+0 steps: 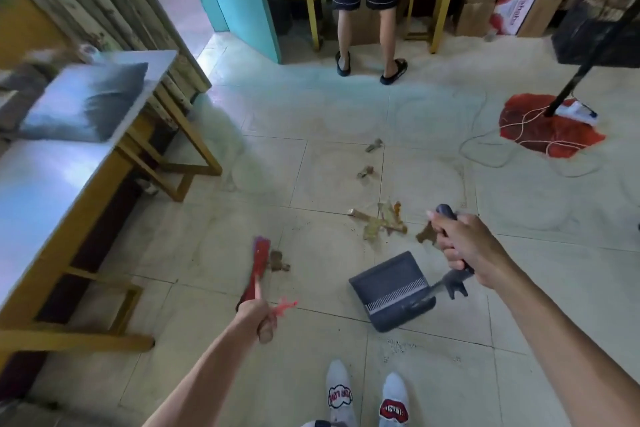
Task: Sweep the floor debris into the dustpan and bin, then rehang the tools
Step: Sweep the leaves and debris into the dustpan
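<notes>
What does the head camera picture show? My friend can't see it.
A person's left hand holds a red broom and the right hand holds a dark dustpan on its long handle. Brown leafy scraps lie on the pale tiled floor just beyond the dustpan.

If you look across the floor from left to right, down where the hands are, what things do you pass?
Yellow-legged table → red broom in the left hand → small brown scrap → dark dustpan → right hand gripping the dustpan's handle.
</notes>
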Demonstrator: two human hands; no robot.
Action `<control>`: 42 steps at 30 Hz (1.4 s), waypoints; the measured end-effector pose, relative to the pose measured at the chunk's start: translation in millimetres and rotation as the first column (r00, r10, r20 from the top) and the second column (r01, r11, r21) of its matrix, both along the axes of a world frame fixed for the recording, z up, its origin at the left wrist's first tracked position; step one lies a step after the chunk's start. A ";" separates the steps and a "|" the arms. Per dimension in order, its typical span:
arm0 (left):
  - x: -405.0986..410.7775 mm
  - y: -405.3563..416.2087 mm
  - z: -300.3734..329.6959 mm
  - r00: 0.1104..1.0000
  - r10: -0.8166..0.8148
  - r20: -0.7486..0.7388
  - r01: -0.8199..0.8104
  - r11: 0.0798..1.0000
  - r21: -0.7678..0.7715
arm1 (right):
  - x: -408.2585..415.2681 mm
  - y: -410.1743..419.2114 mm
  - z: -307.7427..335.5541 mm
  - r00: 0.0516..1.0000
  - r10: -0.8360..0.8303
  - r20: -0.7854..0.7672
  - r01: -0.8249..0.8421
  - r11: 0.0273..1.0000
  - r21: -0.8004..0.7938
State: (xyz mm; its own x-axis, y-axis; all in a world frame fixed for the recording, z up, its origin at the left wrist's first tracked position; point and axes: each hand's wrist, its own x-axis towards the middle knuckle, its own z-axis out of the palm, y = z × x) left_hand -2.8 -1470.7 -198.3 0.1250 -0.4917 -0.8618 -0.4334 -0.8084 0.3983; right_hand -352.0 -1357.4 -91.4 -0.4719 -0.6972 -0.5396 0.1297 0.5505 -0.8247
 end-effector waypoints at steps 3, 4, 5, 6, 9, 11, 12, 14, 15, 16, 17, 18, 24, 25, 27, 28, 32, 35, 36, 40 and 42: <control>-41.1 0.1 -8.8 0.996 -0.036 -0.087 0.039 0.999 0.030 | 6.3 -4.9 -1.5 1.000 0.004 -0.027 -0.003 1.000 0.004; -53.1 0.9 -7.0 0.989 -0.024 -0.146 0.033 0.998 0.055 | 6.9 -6.8 -0.1 1.000 0.023 -0.018 -0.023 1.000 0.005; -62.5 -0.1 -3.4 0.980 -0.002 -0.200 0.019 0.996 0.083 | 7.0 -9.0 2.1 0.999 0.040 -0.014 -0.040 0.999 0.010; -68.2 -3.4 2.2 0.970 0.023 -0.242 0.002 0.995 0.103 | 7.1 -11.8 5.1 0.999 0.048 -0.015 -0.048 0.999 0.018; -69.1 -27.0 24.5 0.903 0.132 -0.410 -0.050 0.978 0.205 | 3.6 -21.8 15.3 1.000 -0.015 -0.002 0.015 1.000 0.007; -60.4 -48.8 43.5 0.813 0.259 -0.521 -0.114 0.949 0.294 | -1.5 -26.5 22.2 0.998 -0.062 0.010 0.062 0.998 -0.003; -55.8 -60.7 50.9 0.769 0.310 -0.559 -0.134 0.933 0.333 | -4.6 -28.0 25.5 0.997 -0.074 0.013 0.074 0.997 -0.005; -52.4 -83.5 63.5 0.727 0.343 -0.595 -0.129 0.919 0.372 | -12.2 -30.6 31.6 0.995 -0.098 0.009 0.098 0.995 -0.008; -56.3 -93.2 69.8 0.733 0.326 -0.597 -0.105 0.922 0.374 | -17.2 -32.8 35.3 0.994 -0.112 0.008 0.112 0.994 -0.013; -63.3 -101.8 73.2 0.750 0.285 -0.597 -0.066 0.930 0.361 | -22.6 -36.1 39.2 0.992 -0.127 0.012 0.128 0.992 -0.022; -74.5 -110.4 74.6 0.774 0.231 -0.590 -0.021 0.940 0.341 | -28.9 -40.9 43.1 0.989 -0.143 0.022 0.144 0.989 -0.035; -88.8 -118.8 74.5 0.805 0.151 -0.573 0.034 0.953 0.300 | -35.9 -47.6 46.6 0.987 -0.157 0.035 0.158 0.986 -0.048; -228.2 -202.4 40.3 0.846 -0.474 -0.244 0.461 0.880 -0.109 | -108.8 -107.7 55.1 0.977 -0.198 0.085 0.205 0.974 -0.093; -256.3 -221.2 31.1 0.838 -0.506 -0.206 0.486 0.862 -0.140 | -125.0 -119.8 55.9 0.976 -0.199 0.086 0.206 0.975 -0.082; -312.9 -257.4 13.4 0.810 -0.578 -0.096 0.555 0.810 -0.189 | -156.7 -144.7 55.4 0.975 -0.198 0.098 0.206 0.975 -0.081; -341.2 -275.3 5.1 0.791 -0.611 -0.034 0.593 0.778 -0.207 | -171.8 -157.3 53.5 0.976 -0.194 0.100 0.203 0.975 -0.088; -436.1 -335.5 -29.7 0.724 -0.672 0.156 0.688 0.689 -0.227 | -220.5 -206.5 35.9 0.971 -0.219 0.092 0.227 0.970 -0.091; -479.8 -364.4 -60.1 0.651 -0.721 0.236 0.756 0.645 -0.114 | -252.5 -235.0 16.3 0.960 -0.260 0.106 0.269 0.959 -0.084; -486.5 -369.3 -64.2 0.602 -0.757 0.252 0.792 0.605 -0.075 | -261.3 -240.5 12.8 0.958 -0.269 0.104 0.278 0.957 -0.085; -482.7 -371.4 -42.6 0.388 -0.873 0.296 0.908 0.416 0.037 | -297.5 -247.1 20.1 0.953 -0.295 0.064 0.300 0.950 -0.085; -472.1 -379.9 -9.1 0.397 -0.885 0.245 0.902 0.425 0.072 | -315.4 -245.6 32.5 0.948 -0.314 0.044 0.316 0.947 -0.059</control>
